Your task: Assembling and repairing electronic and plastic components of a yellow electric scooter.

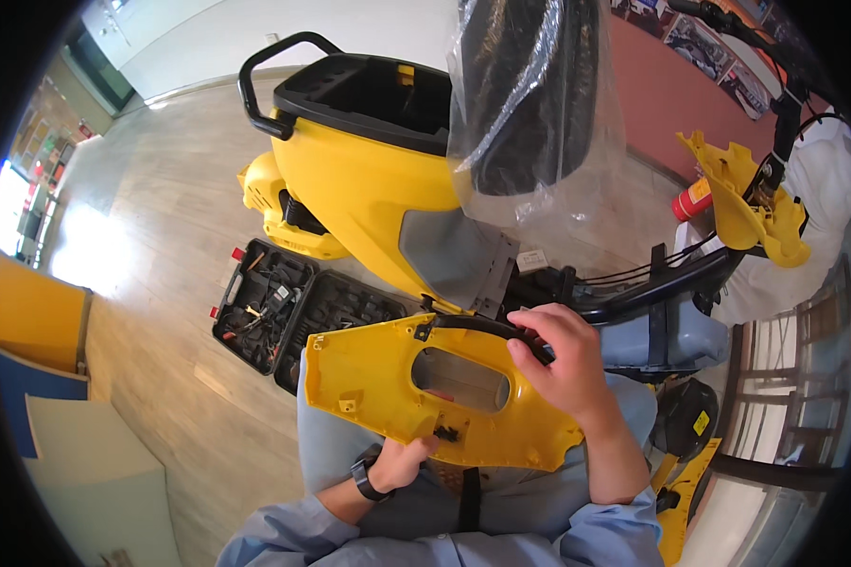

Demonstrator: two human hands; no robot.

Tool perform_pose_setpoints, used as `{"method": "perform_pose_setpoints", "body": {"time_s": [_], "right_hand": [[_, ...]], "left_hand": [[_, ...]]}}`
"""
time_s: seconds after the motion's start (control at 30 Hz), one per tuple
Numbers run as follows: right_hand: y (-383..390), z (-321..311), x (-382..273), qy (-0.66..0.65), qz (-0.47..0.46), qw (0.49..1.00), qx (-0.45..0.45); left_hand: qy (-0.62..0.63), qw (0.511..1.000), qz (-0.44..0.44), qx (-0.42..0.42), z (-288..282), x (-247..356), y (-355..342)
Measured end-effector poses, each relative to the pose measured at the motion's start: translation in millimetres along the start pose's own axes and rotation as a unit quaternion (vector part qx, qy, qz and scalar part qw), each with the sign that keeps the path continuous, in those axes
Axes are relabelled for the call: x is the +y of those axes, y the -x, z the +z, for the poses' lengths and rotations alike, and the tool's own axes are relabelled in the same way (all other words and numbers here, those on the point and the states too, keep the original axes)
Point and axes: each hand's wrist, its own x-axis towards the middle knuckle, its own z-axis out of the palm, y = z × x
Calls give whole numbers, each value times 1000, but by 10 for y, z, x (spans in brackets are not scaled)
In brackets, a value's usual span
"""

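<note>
Holding a yellow moulded plastic panel (529,437) with an oval opening across the blue-trousered lap (326,449).
Clasping the panel's near edge in the left hand (405,463); placing the right hand (567,364), half-curled, at a black curved strip (482,326) along its far edge, cannot tell whether pinching or only touching. Facing an open black plastic tool case (298,317) on the wood-look floor (142,331), then a large yellow scooter body (350,184) beside a black seat in clear plastic wrap (529,104).
</note>
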Motion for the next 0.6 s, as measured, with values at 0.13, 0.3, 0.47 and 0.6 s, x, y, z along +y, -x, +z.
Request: {"method": "perform_pose_setpoints", "body": {"time_s": [0.13, 0.3, 0.47, 0.6], "right_hand": [[24, 96, 31, 144, -97, 984, 34], [33, 150, 66, 173, -84, 981, 39], [23, 144, 35, 125, -40, 991, 29], [-42, 143, 9, 114, -21, 993, -5]], "left_hand": [[-18, 1000, 7, -7, 31, -4, -25], [-38, 999, 11, -2, 38, -15, -27], [-29, 999, 20, 0, 35, -14, 4], [-38, 999, 22, -5, 7, -6, 7]]}}
